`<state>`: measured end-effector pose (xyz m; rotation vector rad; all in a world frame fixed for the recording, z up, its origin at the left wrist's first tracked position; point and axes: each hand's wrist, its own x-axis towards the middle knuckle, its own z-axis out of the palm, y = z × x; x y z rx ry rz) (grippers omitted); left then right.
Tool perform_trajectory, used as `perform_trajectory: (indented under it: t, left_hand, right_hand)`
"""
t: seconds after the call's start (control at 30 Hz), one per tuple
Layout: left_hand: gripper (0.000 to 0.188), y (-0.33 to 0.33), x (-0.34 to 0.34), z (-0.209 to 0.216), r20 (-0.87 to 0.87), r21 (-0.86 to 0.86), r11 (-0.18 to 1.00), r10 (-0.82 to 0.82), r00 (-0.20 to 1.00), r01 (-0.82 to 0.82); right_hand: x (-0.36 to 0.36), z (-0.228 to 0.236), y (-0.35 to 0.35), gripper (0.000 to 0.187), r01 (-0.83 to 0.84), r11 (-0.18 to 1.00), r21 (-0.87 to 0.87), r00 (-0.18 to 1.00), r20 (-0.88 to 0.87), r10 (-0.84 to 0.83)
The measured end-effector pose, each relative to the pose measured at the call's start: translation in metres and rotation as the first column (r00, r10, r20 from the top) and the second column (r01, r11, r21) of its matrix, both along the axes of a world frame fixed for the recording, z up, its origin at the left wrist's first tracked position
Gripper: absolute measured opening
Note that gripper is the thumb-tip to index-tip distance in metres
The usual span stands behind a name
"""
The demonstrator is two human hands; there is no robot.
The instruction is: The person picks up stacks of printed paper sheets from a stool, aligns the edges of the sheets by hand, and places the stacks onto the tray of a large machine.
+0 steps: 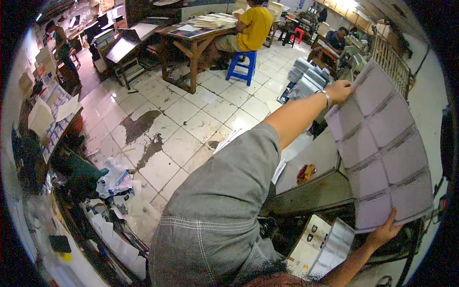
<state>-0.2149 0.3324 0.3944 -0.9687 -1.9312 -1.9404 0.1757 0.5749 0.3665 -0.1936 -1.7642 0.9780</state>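
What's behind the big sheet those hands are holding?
Grey machinery passes behind the left edge of the sheet; a slatted rack shows past its top. Whatever is directly behind it is hidden.

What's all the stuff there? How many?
Large rectangular paper sheet: one, pale grey, between hands
Large wooden table: one, brown, top centre
Flat papers: many, cream, on table
Plastic stool: one, blue, beside table
Smaller stool: one, red, farther back
Other people: at least three, one yellow-shirted, background
Square floor tiles: many, whitish, centre
Crumpled plastic: one heap, whitish, lower left
Left hand: one, bare, sheet's upper edge
Right hand: one, bare, sheet's lower edge
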Motion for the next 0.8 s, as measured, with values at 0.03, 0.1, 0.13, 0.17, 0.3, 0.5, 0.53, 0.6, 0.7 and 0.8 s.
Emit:
perform_trajectory:
  t: [0.03,0.1,0.13,0.17,0.3,0.5,0.53,0.6,0.7,0.8]
  left_hand:
    - [0.032,0.005,-0.008,0.0,-0.026,0.044,0.996,-0.078,0.997,0.079]
    - [0.032,0.004,-0.034,-0.009,-0.084,0.116,0.969,-0.208,0.975,0.217]
    - [0.03,0.003,-0.047,-0.015,-0.312,-0.002,0.996,-0.081,0.947,0.084]
    - [0.028,-0.001,-0.059,-0.021,-0.531,-0.087,0.993,0.02,0.847,-0.078]
    - [0.026,0.012,-0.058,-0.034,-0.708,0.034,0.982,0.155,0.689,-0.186]
    - [0.035,-0.002,-0.014,-0.016,0.021,0.155,0.892,-0.432,0.901,0.424]
    - [0.038,-0.005,-0.006,-0.009,0.04,0.068,0.931,-0.361,0.932,0.358]
    - [0.044,-0.007,0.006,0.003,0.048,-0.108,0.965,-0.233,0.971,0.237]
    - [0.035,0.009,-0.032,-0.02,-0.375,-0.039,0.999,-0.045,0.926,0.033]
    - [0.045,0.008,-0.031,-0.023,-0.442,-0.078,0.991,0.06,0.895,-0.105]
  right_hand:
    - [0.003,-0.004,0.011,0.036,-0.003,0.996,0.087,1.0,0.012,0.002]
    - [0.005,-0.005,0.016,0.037,0.129,0.908,0.399,0.981,0.082,-0.176]
    - [0.004,-0.003,0.012,0.037,0.143,0.91,0.389,0.973,0.113,-0.201]
    - [0.002,0.002,0.003,0.037,0.152,0.913,0.378,0.964,0.145,-0.221]
    - [0.005,-0.003,0.011,0.037,0.186,0.96,0.208,0.952,0.202,-0.228]
    - [0.024,-0.021,0.031,0.038,0.32,0.783,0.533,0.889,0.117,-0.442]
    - [0.027,-0.02,0.031,0.039,0.33,0.772,0.544,0.872,0.138,-0.47]
    - [0.027,-0.023,0.043,0.044,0.334,0.839,0.428,0.875,0.19,-0.446]
    - [0.039,-0.029,0.075,0.052,0.348,0.937,0.02,0.914,0.217,-0.344]
    - [0.029,-0.026,0.054,0.044,0.45,0.861,0.235,0.861,0.141,-0.489]
